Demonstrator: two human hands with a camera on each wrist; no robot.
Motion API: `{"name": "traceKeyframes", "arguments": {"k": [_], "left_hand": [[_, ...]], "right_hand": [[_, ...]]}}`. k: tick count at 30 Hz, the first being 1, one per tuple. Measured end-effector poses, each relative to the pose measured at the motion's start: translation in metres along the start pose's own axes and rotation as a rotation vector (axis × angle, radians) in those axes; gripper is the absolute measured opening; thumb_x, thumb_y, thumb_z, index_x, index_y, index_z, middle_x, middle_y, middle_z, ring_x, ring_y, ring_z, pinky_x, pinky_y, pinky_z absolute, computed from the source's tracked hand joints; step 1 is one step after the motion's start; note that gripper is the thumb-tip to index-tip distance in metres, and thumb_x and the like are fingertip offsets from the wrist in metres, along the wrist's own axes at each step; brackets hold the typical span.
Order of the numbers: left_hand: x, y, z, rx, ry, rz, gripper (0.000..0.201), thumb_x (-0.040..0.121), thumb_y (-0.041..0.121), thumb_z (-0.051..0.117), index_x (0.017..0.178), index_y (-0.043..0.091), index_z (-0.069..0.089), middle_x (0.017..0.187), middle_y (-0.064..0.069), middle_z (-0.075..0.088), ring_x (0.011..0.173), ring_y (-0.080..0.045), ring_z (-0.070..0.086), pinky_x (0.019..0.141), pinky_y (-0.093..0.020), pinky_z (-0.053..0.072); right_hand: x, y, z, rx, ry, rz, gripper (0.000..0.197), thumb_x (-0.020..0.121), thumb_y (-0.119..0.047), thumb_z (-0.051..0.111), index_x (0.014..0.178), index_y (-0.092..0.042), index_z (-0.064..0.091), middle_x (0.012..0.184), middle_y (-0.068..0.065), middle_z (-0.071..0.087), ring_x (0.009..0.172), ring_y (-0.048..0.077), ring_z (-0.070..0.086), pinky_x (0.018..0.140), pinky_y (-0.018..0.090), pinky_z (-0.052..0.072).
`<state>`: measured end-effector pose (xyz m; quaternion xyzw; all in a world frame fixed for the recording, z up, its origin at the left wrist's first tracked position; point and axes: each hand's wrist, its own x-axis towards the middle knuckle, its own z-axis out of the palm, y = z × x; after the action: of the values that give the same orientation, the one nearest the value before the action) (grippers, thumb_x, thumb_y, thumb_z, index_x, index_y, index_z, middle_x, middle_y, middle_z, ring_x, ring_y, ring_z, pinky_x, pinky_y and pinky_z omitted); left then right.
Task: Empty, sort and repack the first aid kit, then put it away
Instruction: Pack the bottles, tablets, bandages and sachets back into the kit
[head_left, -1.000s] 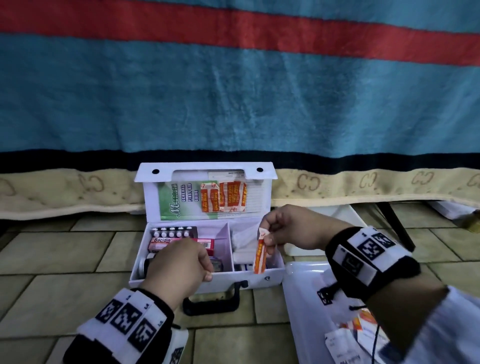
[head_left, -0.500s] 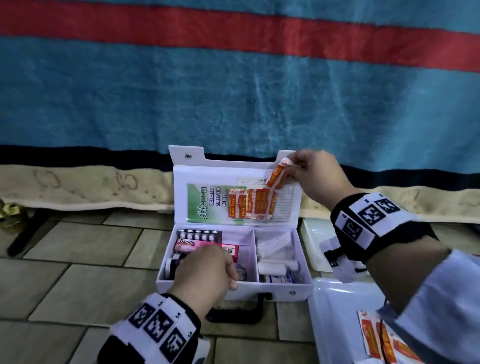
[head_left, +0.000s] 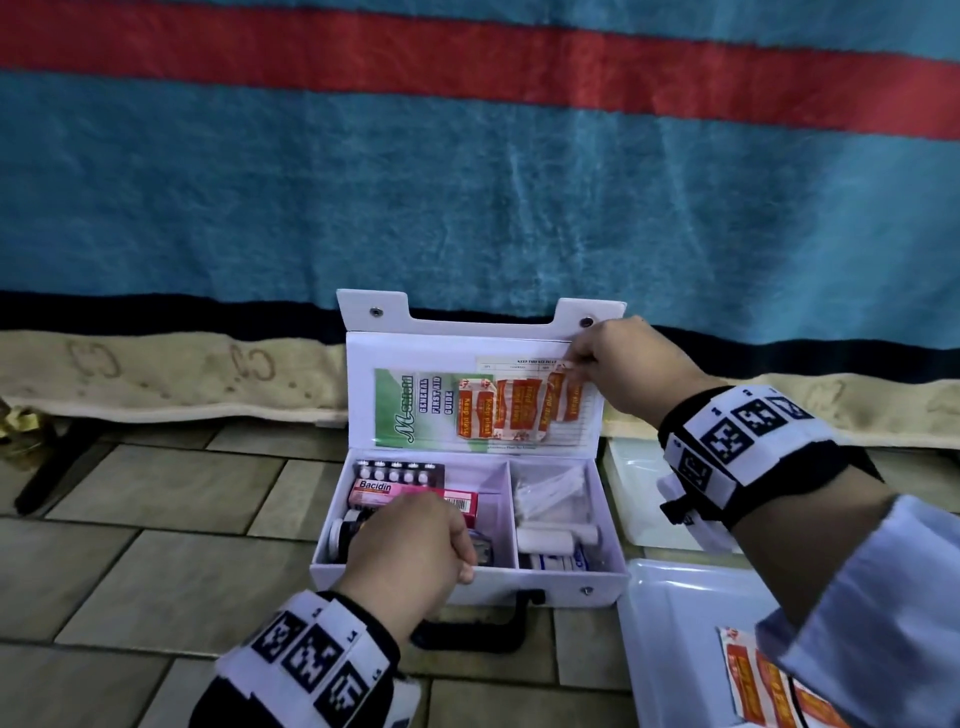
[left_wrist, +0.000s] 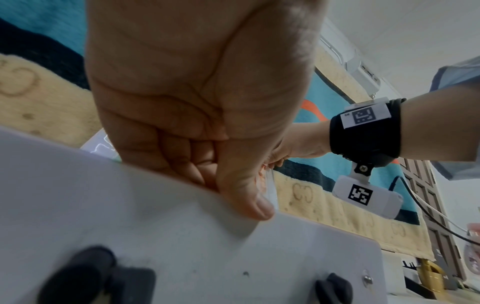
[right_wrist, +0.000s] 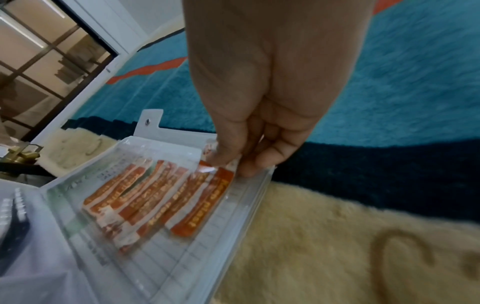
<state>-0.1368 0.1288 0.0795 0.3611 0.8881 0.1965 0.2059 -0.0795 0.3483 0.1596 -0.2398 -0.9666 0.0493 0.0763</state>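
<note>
The white first aid kit (head_left: 545, 587) stands open on the tiled floor with its lid (head_left: 363, 395) upright. A clear pocket in the lid holds a green guide and several orange plaster strips (head_left: 498, 415). My right hand (head_left: 574, 364) pinches the top end of one plaster strip (head_left: 571, 395) at the pocket's upper right; the right wrist view shows this strip (right_wrist: 202, 207) lying in the pocket below my right hand (right_wrist: 233, 162). My left hand (head_left: 462, 561) grips the kit's front wall (left_wrist: 182, 246), thumb outside. Inside lie a pink Bacidin box (head_left: 395, 493), a blister pack (head_left: 397, 473) and a bandage roll (head_left: 550, 538).
A white tray (head_left: 670, 649) at the front right holds more orange plasters (head_left: 763, 680). A second white tray (head_left: 634, 499) lies behind it. A blue and red blanket (head_left: 467, 182) hangs right behind the kit. A brass padlock (head_left: 15, 421) sits at the far left.
My right hand carried the plaster strip up from the kit's right compartment to the lid and slid it down into the pocket. My left hand stayed on the front wall.
</note>
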Motion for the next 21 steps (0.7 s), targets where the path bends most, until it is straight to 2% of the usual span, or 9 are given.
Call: {"name": "traceKeyframes", "arguments": {"k": [2, 4, 8, 11, 12, 14, 17, 19, 21], "left_hand": [[0.0, 0.0, 0.0, -0.001, -0.013, -0.002, 0.01, 0.076, 0.016, 0.074, 0.072, 0.025, 0.072, 0.06, 0.014, 0.063, 0.08, -0.003, 0.066, 0.069, -0.015, 0.047], [0.001, 0.0, 0.0, -0.002, -0.02, -0.013, 0.009, 0.076, 0.016, 0.074, 0.072, 0.025, 0.072, 0.062, 0.013, 0.064, 0.08, -0.003, 0.066, 0.07, -0.016, 0.048], [0.001, 0.0, 0.0, -0.012, -0.02, -0.026, 0.008, 0.076, 0.016, 0.074, 0.075, 0.024, 0.073, 0.062, 0.013, 0.064, 0.081, -0.004, 0.066, 0.07, -0.015, 0.047], [0.002, -0.001, 0.001, -0.02, -0.026, -0.027, 0.016, 0.076, 0.016, 0.074, 0.065, 0.027, 0.068, 0.058, 0.012, 0.063, 0.071, 0.0, 0.062, 0.059, -0.013, 0.04], [0.002, -0.001, 0.002, -0.013, -0.025, -0.029, 0.021, 0.076, 0.016, 0.074, 0.061, 0.028, 0.065, 0.057, 0.012, 0.063, 0.067, 0.002, 0.06, 0.056, -0.012, 0.038], [0.004, -0.001, 0.001, -0.009, -0.028, -0.034, 0.023, 0.077, 0.016, 0.073, 0.06, 0.028, 0.063, 0.059, 0.011, 0.064, 0.065, 0.002, 0.059, 0.053, -0.01, 0.037], [0.004, 0.0, -0.001, -0.012, -0.073, -0.035, 0.012, 0.08, 0.015, 0.072, 0.074, 0.026, 0.071, 0.075, 0.009, 0.072, 0.075, -0.001, 0.062, 0.059, -0.011, 0.039], [0.006, 0.0, -0.002, -0.025, -0.07, -0.032, 0.01, 0.08, 0.014, 0.072, 0.076, 0.024, 0.072, 0.078, 0.008, 0.073, 0.073, -0.001, 0.06, 0.058, -0.012, 0.038], [0.006, 0.0, -0.002, -0.02, -0.081, -0.03, 0.008, 0.08, 0.015, 0.072, 0.082, 0.023, 0.073, 0.085, 0.007, 0.074, 0.078, -0.003, 0.062, 0.062, -0.012, 0.04]], "right_hand": [[0.001, -0.003, -0.003, -0.057, -0.047, -0.02, 0.015, 0.09, -0.012, 0.054, 0.092, -0.015, 0.068, 0.096, 0.006, 0.067, 0.084, 0.026, 0.061, 0.074, 0.034, 0.052], [0.003, -0.007, -0.005, -0.12, -0.053, -0.037, 0.024, 0.085, 0.0, 0.049, 0.09, -0.014, 0.067, 0.1, 0.006, 0.064, 0.087, 0.028, 0.061, 0.073, 0.034, 0.052], [-0.001, -0.018, -0.01, -0.22, -0.079, -0.032, 0.03, 0.086, -0.002, 0.051, 0.104, -0.019, 0.067, 0.107, 0.007, 0.063, 0.093, 0.029, 0.06, 0.069, 0.029, 0.045], [-0.003, -0.026, -0.006, -0.303, -0.166, -0.053, 0.028, 0.086, -0.001, 0.049, 0.101, -0.018, 0.065, 0.105, 0.009, 0.059, 0.086, 0.027, 0.058, 0.065, 0.03, 0.041], [-0.002, -0.028, -0.004, -0.322, -0.181, -0.064, 0.026, 0.086, 0.001, 0.049, 0.097, -0.016, 0.064, 0.103, 0.01, 0.059, 0.085, 0.028, 0.059, 0.064, 0.03, 0.042], [0.0, -0.03, 0.001, -0.338, -0.175, -0.072, 0.025, 0.086, 0.003, 0.048, 0.1, -0.011, 0.063, 0.105, 0.012, 0.06, 0.089, 0.03, 0.062, 0.065, 0.032, 0.047], [0.003, -0.031, 0.001, -0.318, -0.143, -0.07, 0.026, 0.086, 0.002, 0.048, 0.106, -0.012, 0.058, 0.111, 0.01, 0.058, 0.096, 0.029, 0.061, 0.07, 0.033, 0.05], [0.003, -0.031, 0.001, -0.337, -0.136, -0.062, 0.027, 0.086, 0.001, 0.049, 0.106, -0.012, 0.06, 0.112, 0.01, 0.06, 0.1, 0.028, 0.06, 0.075, 0.033, 0.05], [0.002, -0.031, 0.003, -0.35, -0.112, -0.064, 0.027, 0.085, -0.001, 0.051, 0.107, -0.011, 0.062, 0.114, 0.01, 0.061, 0.102, 0.028, 0.058, 0.077, 0.032, 0.048]]}}
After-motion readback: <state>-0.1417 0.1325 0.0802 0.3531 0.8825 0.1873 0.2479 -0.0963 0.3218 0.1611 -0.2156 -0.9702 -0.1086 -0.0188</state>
